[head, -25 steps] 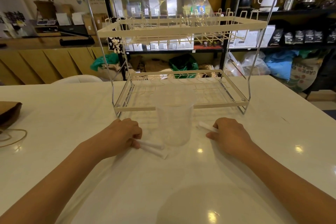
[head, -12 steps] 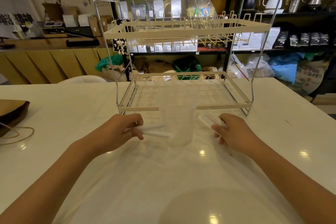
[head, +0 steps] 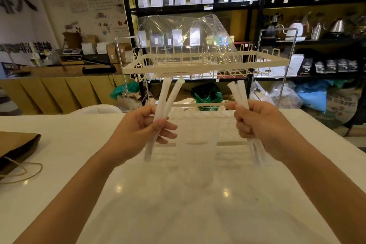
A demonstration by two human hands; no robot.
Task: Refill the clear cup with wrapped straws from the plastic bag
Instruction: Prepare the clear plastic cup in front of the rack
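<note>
Both hands (head: 136,132) (head: 263,125) grip upright straws (head: 165,97) above cup (head: 196,162).

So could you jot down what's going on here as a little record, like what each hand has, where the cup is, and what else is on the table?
left hand: raised above the table, shut on two wrapped straws, tips pointing up
right hand: raised, shut on a bunch of wrapped straws; count unclear
clear cup: upright on the white table, between and below the hands; appears empty
plastic bag: on the top tier of the wire rack behind the cup
other: brown paper bag at the table's left edge
</note>
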